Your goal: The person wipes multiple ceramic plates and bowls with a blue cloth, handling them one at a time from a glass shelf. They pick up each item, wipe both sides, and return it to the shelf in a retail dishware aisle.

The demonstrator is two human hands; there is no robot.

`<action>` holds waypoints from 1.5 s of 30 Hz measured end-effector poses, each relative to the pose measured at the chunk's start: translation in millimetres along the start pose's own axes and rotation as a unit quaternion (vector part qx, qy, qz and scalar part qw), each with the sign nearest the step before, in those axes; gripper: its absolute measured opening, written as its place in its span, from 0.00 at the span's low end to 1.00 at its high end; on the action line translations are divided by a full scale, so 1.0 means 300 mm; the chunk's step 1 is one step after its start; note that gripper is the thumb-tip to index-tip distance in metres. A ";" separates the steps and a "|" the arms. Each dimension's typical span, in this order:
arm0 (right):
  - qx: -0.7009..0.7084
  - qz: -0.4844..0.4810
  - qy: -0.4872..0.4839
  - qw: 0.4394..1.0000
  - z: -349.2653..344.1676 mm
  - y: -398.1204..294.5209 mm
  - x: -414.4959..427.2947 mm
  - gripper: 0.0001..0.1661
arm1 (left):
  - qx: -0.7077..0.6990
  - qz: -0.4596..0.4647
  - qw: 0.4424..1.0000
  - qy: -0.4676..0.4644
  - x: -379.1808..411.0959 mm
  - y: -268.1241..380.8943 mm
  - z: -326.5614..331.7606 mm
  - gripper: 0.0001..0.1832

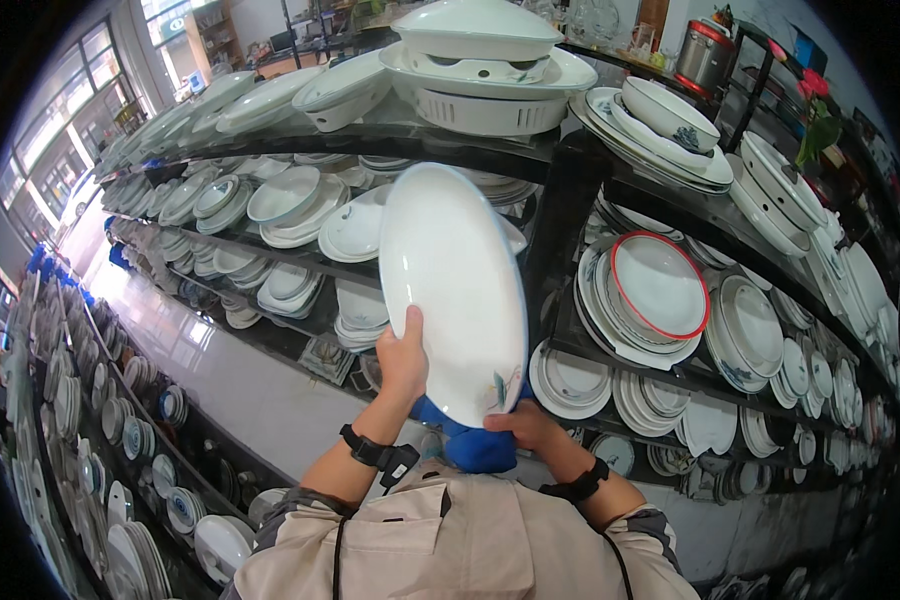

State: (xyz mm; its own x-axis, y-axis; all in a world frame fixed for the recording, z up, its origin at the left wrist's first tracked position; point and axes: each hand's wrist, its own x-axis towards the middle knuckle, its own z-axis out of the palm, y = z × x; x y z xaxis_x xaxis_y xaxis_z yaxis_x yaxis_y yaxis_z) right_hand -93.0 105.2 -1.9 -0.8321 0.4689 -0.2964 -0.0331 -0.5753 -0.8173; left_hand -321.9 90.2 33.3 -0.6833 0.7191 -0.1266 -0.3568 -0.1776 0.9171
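A long oval white ceramic platter (454, 277) is held up in front of my chest, tilted with its face towards me. It has a pale blue rim and a small leaf-and-flower design near its lower right end. My left hand (403, 356) grips its left edge, thumb on the face. At the lower right end, my right hand (521, 425) pinches the rim with the thumb on top; its fingers are mostly hidden beneath. A blue cloth (481, 450) shows just under the platter, and I cannot tell whether the right hand holds it.
Black shelving (570, 202) with stacked dishes stands ahead. A red-rimmed bowl (660, 285) rests on a stack at right. Atop the shelf sits a lidded white tureen (480, 37). Another dish rack (112, 382) lines the left, across a tiled aisle (225, 390). Red artificial flowers (811, 84) rise at far right.
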 end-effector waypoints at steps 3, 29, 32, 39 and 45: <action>-0.123 -0.023 0.039 0.991 0.008 -0.024 0.025 0.34 | -0.011 0.036 0.999 0.029 0.010 -0.005 0.008 0.24; -0.012 -0.141 0.304 0.942 -0.135 -0.032 0.472 0.23 | 0.325 0.018 0.932 -0.158 0.283 0.083 -0.262 0.24; 0.023 -0.127 0.329 0.936 -0.152 -0.058 0.555 0.22 | 0.319 0.034 0.926 -0.198 0.370 0.065 -0.332 0.26; 0.056 -0.121 0.399 0.907 -0.189 -0.151 0.728 0.23 | 0.467 -0.006 0.846 -0.256 0.518 0.163 -0.320 0.20; 0.071 -0.170 0.417 0.890 -0.222 -0.160 0.864 0.25 | 0.468 0.079 0.843 -0.254 0.741 0.070 -0.304 0.18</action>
State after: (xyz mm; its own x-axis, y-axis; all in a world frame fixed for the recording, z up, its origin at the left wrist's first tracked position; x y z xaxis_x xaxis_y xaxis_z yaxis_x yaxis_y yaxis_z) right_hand -270.3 298.9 -72.5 -0.0626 0.9325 -0.3557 -0.3243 -0.3560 -0.8764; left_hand -539.4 185.2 -10.2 -0.2293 0.9733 -0.0143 0.5339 0.1380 0.8342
